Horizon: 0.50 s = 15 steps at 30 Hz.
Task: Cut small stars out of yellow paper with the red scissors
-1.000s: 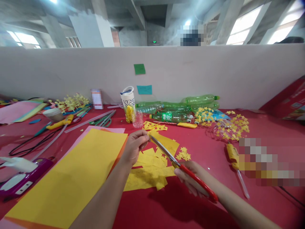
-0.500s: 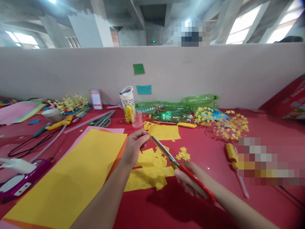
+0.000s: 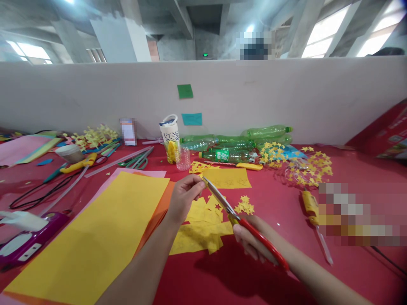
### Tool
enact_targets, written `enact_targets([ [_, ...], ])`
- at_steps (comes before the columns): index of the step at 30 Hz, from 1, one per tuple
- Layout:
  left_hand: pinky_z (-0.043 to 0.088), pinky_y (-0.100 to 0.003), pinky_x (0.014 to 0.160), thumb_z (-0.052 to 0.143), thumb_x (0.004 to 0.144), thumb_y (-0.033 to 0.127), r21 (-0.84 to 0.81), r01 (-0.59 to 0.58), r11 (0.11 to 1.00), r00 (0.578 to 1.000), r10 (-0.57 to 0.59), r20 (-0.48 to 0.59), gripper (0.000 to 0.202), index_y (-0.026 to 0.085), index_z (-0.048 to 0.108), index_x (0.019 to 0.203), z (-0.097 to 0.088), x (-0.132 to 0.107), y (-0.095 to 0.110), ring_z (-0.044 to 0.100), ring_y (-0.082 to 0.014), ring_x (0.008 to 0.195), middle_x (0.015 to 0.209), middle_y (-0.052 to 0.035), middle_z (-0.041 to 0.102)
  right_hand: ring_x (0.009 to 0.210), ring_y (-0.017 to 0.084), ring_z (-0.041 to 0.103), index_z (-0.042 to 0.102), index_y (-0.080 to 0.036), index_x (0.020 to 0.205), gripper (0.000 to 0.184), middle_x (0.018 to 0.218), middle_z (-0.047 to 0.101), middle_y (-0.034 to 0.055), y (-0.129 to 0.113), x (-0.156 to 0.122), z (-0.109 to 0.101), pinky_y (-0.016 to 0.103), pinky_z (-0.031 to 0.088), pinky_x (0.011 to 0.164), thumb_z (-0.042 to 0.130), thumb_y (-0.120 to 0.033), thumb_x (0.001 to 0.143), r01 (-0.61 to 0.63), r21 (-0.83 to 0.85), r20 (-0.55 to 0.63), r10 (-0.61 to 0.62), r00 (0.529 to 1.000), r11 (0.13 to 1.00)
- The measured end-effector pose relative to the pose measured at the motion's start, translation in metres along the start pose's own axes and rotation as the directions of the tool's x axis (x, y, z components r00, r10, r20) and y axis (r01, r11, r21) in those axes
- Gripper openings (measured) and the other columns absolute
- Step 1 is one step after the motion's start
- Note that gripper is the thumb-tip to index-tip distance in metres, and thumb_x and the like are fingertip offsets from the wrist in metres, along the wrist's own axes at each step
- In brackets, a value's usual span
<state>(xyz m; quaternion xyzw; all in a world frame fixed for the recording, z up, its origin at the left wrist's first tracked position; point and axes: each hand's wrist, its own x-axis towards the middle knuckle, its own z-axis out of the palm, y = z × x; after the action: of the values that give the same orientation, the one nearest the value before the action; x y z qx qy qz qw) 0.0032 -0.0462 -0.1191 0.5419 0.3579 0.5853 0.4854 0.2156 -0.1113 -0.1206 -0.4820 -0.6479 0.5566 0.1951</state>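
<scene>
My left hand [image 3: 188, 192] pinches the left end of a strip of yellow paper [image 3: 229, 178] that has faint star outlines on it. My right hand [image 3: 254, 237] grips red-handled scissors [image 3: 218, 196]. The scissors' tips meet the paper's edge beside my left fingertips; how far the blades are apart is hard to tell. Below my hands lie yellow paper scraps [image 3: 199, 237], some with star-shaped holes. A small pile of cut yellow stars [image 3: 244, 205] rests on the red table, above my right hand.
Large yellow sheets [image 3: 95, 228] lie at left beside a purple power strip [image 3: 34, 248]. Green bottles [image 3: 233, 156], a white cup [image 3: 169, 134] and a yellow cutter [image 3: 249, 167] are behind. Glue guns [image 3: 310, 207] lie on both sides, and green-handled scissors [image 3: 140, 160] at back left.
My left hand has shifted slightly right, and the paper strip has turned and slid right, showing more star outlines. My right hand and the scissors stay nearly in place.
</scene>
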Motion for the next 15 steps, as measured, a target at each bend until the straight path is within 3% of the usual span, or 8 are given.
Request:
enact_targets([
  [11, 0.031, -0.019, 0.047, 0.062, 0.078, 0.022, 0.02, -0.003, 1.0, 1.0, 0.003, -0.018, 0.011, 0.017, 0.061, 0.068, 0.0012, 0.0002, 0.0008, 0.038, -0.007, 0.049, 0.054, 0.0046, 0.044, 0.025, 0.005, 0.034, 0.045, -0.02, 0.06, 0.05, 0.032, 0.042, -0.0081, -0.0011, 0.0023, 0.0045, 0.014, 0.028, 0.027, 0.047, -0.067, 0.079, -0.048, 0.036, -0.055, 0.049, 0.997, 0.998],
  [15, 0.034, -0.02, 0.053, 0.059, 0.079, 0.019, 0.036, -0.055, 0.998, 0.998, 0.055, 0.011, 0.016, 0.016, 0.058, 0.063, 0.0031, 0.0007, 0.005, 0.042, -0.0072, 0.055, 0.061, 0.0034, 0.046, 0.024, 0.005, 0.032, 0.046, -0.02, 0.06, 0.05, 0.03, 0.041, -0.0085, -0.0026, 0.0019, 0.0047, 0.014, 0.028, 0.027, 0.048, -0.067, 0.078, -0.077, 0.019, -0.075, 0.078, 0.994, 0.997],
])
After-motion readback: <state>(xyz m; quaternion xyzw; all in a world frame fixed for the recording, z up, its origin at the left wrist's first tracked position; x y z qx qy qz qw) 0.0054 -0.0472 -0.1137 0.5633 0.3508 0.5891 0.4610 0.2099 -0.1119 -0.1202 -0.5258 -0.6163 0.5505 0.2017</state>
